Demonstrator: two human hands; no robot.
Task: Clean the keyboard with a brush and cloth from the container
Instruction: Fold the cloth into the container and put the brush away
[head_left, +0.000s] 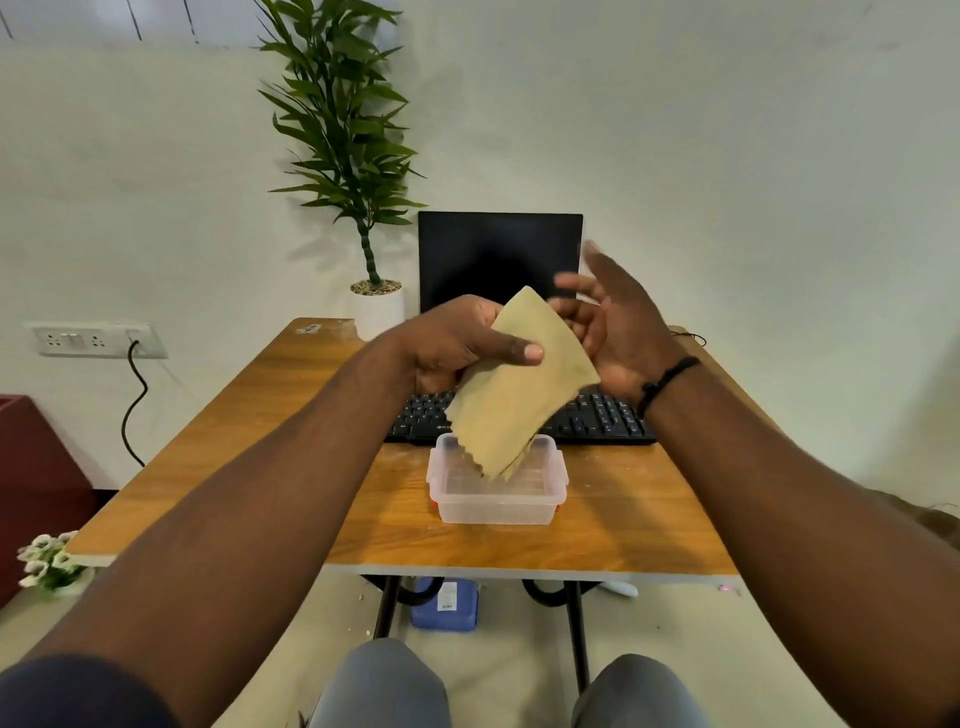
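Your clear plastic container (497, 499) sits on the wooden table (260, 415) near its front edge, the black keyboard (592, 421) just behind it. The dark monitor (483, 249) stands at the back edge, the white-potted green plant (363, 208) by the back-left corner.

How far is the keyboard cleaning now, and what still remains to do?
Done: the cloth is out of the open container, lifted above it. In hand: the left hand holds the cloth; the right hand is open beside it. Left: the keyboard is not yet touched by the cloth. No brush is visible.
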